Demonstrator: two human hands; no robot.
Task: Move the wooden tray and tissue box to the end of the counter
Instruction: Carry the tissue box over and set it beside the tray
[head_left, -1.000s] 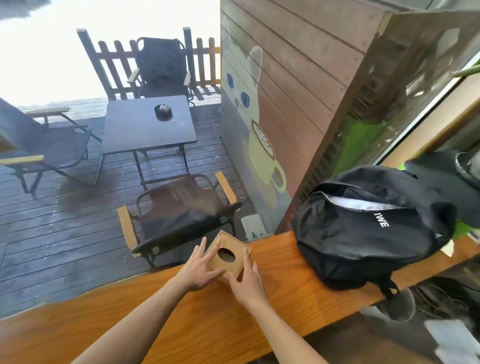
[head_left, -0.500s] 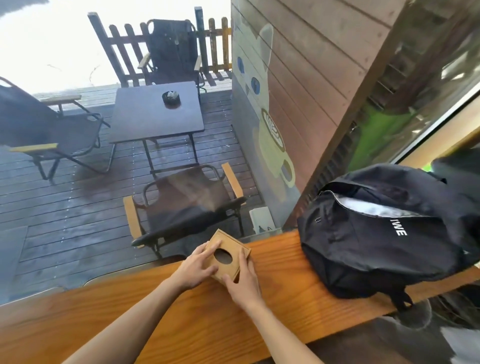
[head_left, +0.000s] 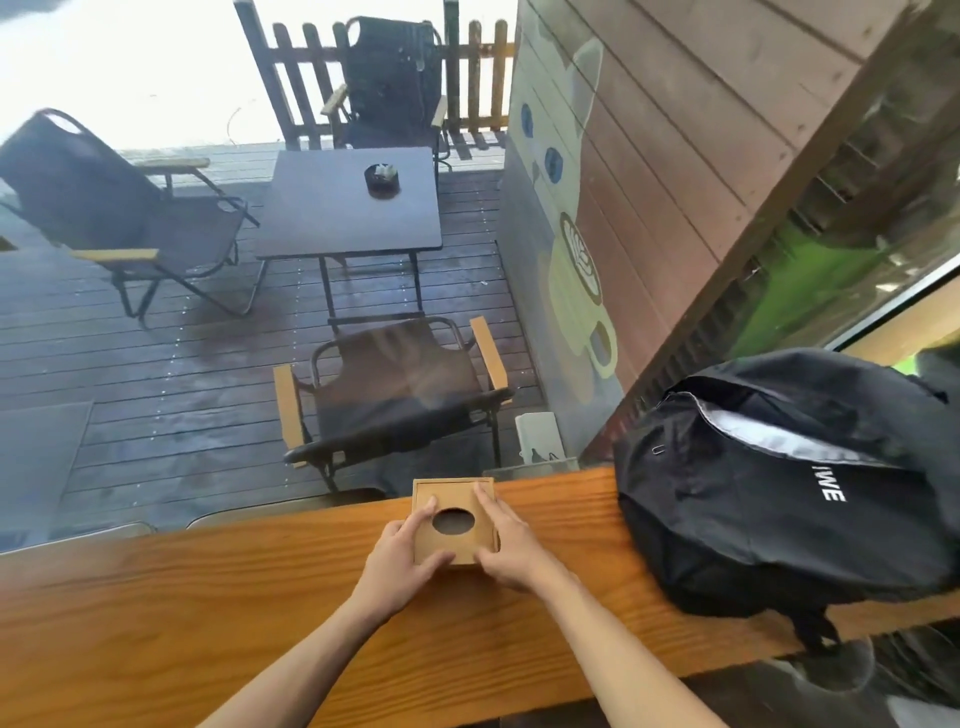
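Note:
A square wooden tissue box (head_left: 453, 499) with an oval hole in its lid sits on the wooden counter (head_left: 208, 613), near the counter's far edge. My left hand (head_left: 402, 553) grips its left side, thumb under the near corner and a finger on the lid. My right hand (head_left: 506, 543) holds its right side, fingers laid along the lid's edge. The box now lies square to the counter edge. No wooden tray is in sight.
A black backpack (head_left: 789, 499) lies on the counter right of the box, a hand's width away. Beyond the glass is a wet deck with folding chairs (head_left: 395, 395) and a dark table (head_left: 358, 202). A wooden wall (head_left: 675, 156) stands at right.
Both hands have turned the tissue box from a tilted, diagonal pose to flat and square with the counter edge. My view has shifted left, so the backpack sits further right.

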